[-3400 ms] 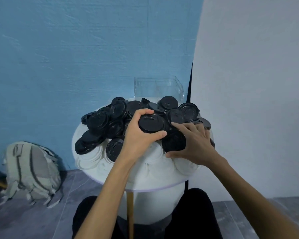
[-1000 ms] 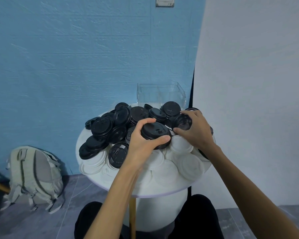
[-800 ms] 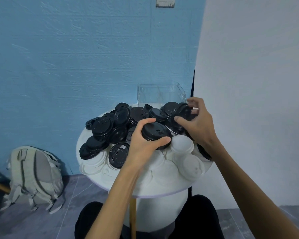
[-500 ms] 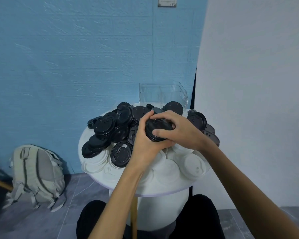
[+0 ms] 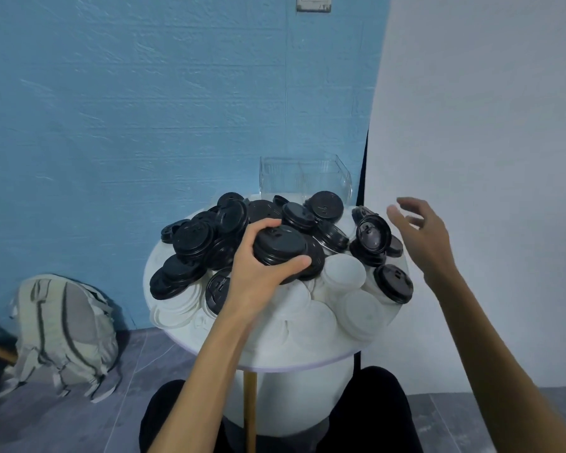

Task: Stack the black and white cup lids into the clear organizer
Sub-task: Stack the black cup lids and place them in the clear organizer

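dozens of black lids (image 5: 193, 238) and white lids (image 5: 343, 273) cover the round white table (image 5: 275, 358), the black ones heaped toward its far side and the white ones toward its near edge. at the table's middle the left hand (image 5: 258, 276) grips a short stack of black lids (image 5: 280, 245), fingers curled over the far rim and thumb pressed on the near rim. the right hand (image 5: 420, 237) hovers above the table's right edge, fingers spread and relaxed, holding nothing. the clear organizer (image 5: 304, 178) stands upright at the table's far edge. a grey backpack (image 5: 62, 331) lies on the floor left of the table.
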`<state>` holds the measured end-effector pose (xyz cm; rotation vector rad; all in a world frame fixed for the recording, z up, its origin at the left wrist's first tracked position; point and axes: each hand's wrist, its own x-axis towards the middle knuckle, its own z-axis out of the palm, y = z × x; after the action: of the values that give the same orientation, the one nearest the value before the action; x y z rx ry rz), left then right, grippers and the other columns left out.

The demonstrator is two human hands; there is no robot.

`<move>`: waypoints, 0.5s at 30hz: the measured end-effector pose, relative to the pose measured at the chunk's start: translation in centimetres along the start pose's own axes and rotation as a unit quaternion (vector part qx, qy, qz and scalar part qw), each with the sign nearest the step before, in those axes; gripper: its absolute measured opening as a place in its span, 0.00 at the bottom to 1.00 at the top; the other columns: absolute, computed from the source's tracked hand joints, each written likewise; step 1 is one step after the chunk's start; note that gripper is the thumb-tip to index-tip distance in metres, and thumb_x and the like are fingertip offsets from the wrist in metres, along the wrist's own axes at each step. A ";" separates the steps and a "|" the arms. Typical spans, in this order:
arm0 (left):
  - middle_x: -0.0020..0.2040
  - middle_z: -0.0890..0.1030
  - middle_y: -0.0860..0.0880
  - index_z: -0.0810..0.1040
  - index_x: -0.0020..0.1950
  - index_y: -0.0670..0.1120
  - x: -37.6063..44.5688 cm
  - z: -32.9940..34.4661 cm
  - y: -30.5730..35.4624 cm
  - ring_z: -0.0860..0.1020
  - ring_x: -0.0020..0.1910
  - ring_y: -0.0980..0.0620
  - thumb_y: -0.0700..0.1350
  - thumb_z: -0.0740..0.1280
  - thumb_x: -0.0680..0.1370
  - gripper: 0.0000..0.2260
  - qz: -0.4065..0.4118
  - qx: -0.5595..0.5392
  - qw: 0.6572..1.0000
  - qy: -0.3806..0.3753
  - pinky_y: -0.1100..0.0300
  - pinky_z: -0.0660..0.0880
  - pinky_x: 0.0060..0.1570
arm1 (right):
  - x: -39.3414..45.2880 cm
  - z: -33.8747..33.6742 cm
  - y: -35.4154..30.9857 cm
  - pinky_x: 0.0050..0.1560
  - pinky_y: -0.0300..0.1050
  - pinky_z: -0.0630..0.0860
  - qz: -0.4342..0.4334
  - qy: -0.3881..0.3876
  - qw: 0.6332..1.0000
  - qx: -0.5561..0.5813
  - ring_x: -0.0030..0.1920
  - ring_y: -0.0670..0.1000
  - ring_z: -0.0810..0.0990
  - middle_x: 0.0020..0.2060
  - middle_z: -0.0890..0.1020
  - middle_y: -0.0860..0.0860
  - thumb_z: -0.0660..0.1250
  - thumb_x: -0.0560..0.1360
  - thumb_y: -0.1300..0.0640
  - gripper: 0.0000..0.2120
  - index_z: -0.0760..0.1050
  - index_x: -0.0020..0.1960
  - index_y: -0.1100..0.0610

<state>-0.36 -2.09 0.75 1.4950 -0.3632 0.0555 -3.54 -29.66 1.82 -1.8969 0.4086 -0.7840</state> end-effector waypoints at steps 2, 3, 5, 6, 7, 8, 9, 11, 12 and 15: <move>0.58 0.83 0.51 0.79 0.60 0.57 0.1 0.5 0.1 0.82 0.57 0.53 0.37 0.83 0.65 0.29 -0.005 0.003 1.000 -0.009 0.54 0.82 0.57 | 0.2 -0.2 1.7 0.58 0.46 0.76 0.000 -0.035 0.999 -0.009 0.62 0.50 0.79 0.60 0.81 0.40 0.69 0.78 0.41 0.13 0.79 0.60 0.44; 0.58 0.83 0.51 0.79 0.60 0.57 0.2 0.7 0.1 0.82 0.57 0.52 0.37 0.83 0.65 0.29 -0.006 0.001 1.000 -0.014 0.54 0.82 0.57 | 0.1 -0.1 2.1 0.58 0.46 0.76 -0.007 -0.040 0.999 -0.011 0.62 0.50 0.78 0.60 0.81 0.41 0.70 0.78 0.43 0.12 0.79 0.59 0.44; 0.57 0.83 0.51 0.79 0.60 0.56 0.2 1.2 0.0 0.83 0.57 0.52 0.36 0.83 0.65 0.29 -0.009 0.000 1.000 -0.022 0.52 0.81 0.58 | 0.5 0.1 2.6 0.56 0.43 0.73 -0.012 -0.029 0.999 -0.034 0.64 0.51 0.76 0.63 0.79 0.44 0.71 0.77 0.45 0.14 0.78 0.62 0.46; 0.56 0.83 0.51 0.79 0.60 0.56 0.1 1.4 0.1 0.83 0.56 0.53 0.36 0.83 0.65 0.29 -0.009 0.001 1.000 -0.026 0.52 0.81 0.59 | 1.0 0.3 2.8 0.59 0.44 0.73 -0.007 -0.027 0.998 -0.054 0.65 0.52 0.75 0.65 0.77 0.46 0.72 0.77 0.46 0.19 0.77 0.66 0.47; 0.56 0.83 0.51 0.79 0.60 0.55 0.1 1.5 0.1 0.83 0.56 0.53 0.36 0.83 0.65 0.28 -0.009 0.003 1.000 -0.028 0.51 0.81 0.60 | 1.5 0.5 2.9 0.63 0.48 0.73 -0.001 -0.038 0.996 -0.076 0.68 0.53 0.74 0.68 0.75 0.48 0.73 0.75 0.44 0.24 0.74 0.69 0.48; 0.56 0.83 0.51 0.79 0.60 0.55 0.0 1.6 0.1 0.83 0.56 0.53 0.35 0.83 0.65 0.29 -0.007 0.005 1.000 -0.029 0.51 0.80 0.61 | 1.9 0.8 2.9 0.67 0.52 0.72 0.004 -0.058 0.993 -0.103 0.70 0.54 0.72 0.70 0.73 0.50 0.74 0.73 0.41 0.31 0.72 0.72 0.49; 0.57 0.83 0.51 0.79 0.60 0.55 0.0 1.7 0.1 0.83 0.56 0.53 0.35 0.83 0.65 0.29 -0.006 0.005 1.000 -0.028 0.49 0.80 0.61 | 2.3 1.2 3.0 0.71 0.57 0.70 0.009 -0.079 0.989 -0.129 0.71 0.55 0.71 0.71 0.71 0.52 0.74 0.69 0.36 0.38 0.69 0.74 0.49; 0.58 0.83 0.51 0.79 0.61 0.55 0.0 1.6 0.2 0.83 0.57 0.53 0.36 0.83 0.65 0.29 -0.005 0.002 1.000 -0.024 0.48 0.79 0.62 | 3.0 2.2 3.3 0.73 0.60 0.67 0.014 -0.108 0.975 -0.193 0.72 0.56 0.70 0.73 0.69 0.53 0.74 0.63 0.29 0.48 0.65 0.77 0.47; 0.58 0.83 0.51 0.79 0.61 0.56 0.0 1.6 0.3 0.83 0.57 0.53 0.36 0.83 0.65 0.29 -0.006 -0.001 1.000 -0.022 0.47 0.80 0.62 | 3.2 2.7 3.4 0.74 0.60 0.66 0.012 -0.115 0.967 -0.228 0.73 0.57 0.69 0.73 0.69 0.53 0.74 0.62 0.28 0.49 0.64 0.77 0.46; 0.59 0.83 0.50 0.79 0.61 0.57 0.0 1.5 0.5 0.83 0.57 0.53 0.36 0.83 0.65 0.30 -0.005 -0.004 1.000 -0.019 0.48 0.80 0.62 | 3.6 3.5 3.9 0.72 0.59 0.65 -0.003 -0.121 0.952 -0.281 0.71 0.59 0.69 0.72 0.68 0.54 0.77 0.64 0.32 0.47 0.62 0.77 0.43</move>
<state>-0.82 -3.50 1.31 1.4913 -0.3865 0.0185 1.70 -31.09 -1.49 -2.4929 0.5081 -0.4513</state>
